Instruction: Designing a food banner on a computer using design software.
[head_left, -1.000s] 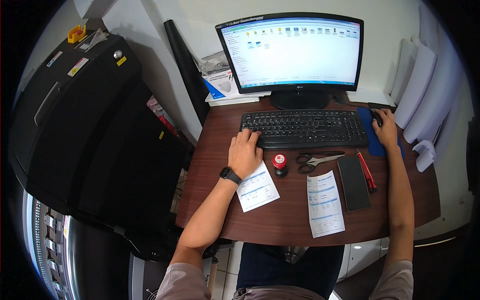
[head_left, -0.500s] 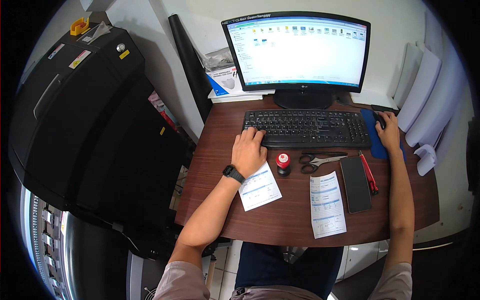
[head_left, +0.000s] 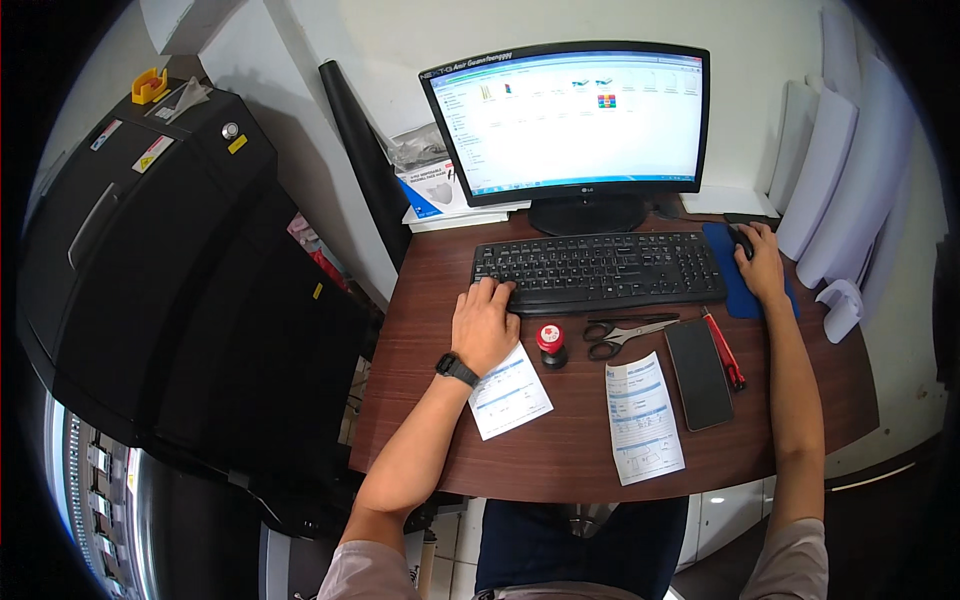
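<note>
My left hand (head_left: 484, 326) rests at the lower left corner of the black keyboard (head_left: 605, 270), fingers stretched over the keys and not gripping. Its wrist, with a black watch (head_left: 458, 369), lies by a printed paper slip (head_left: 512, 400), covering part of it. At the right, my right hand (head_left: 763, 268) is closed over a black computer mouse (head_left: 740, 241) on a blue mouse pad (head_left: 738, 295). Behind the keyboard, a monitor (head_left: 570, 135) shows a window of file icons on white.
On the brown desk (head_left: 570, 455) lie a red-topped stamp (head_left: 551, 346), scissors (head_left: 630, 335), a dark phone (head_left: 700, 375), a red cutter (head_left: 726, 350) and a second printed slip (head_left: 643, 420). White rolls (head_left: 820, 180) lean at the right. A large black machine (head_left: 170, 280) stands left.
The screen now shows a different set of file icons. The whole view has shifted slightly; both hands keep their places at the keyboard and on the mouse.
</note>
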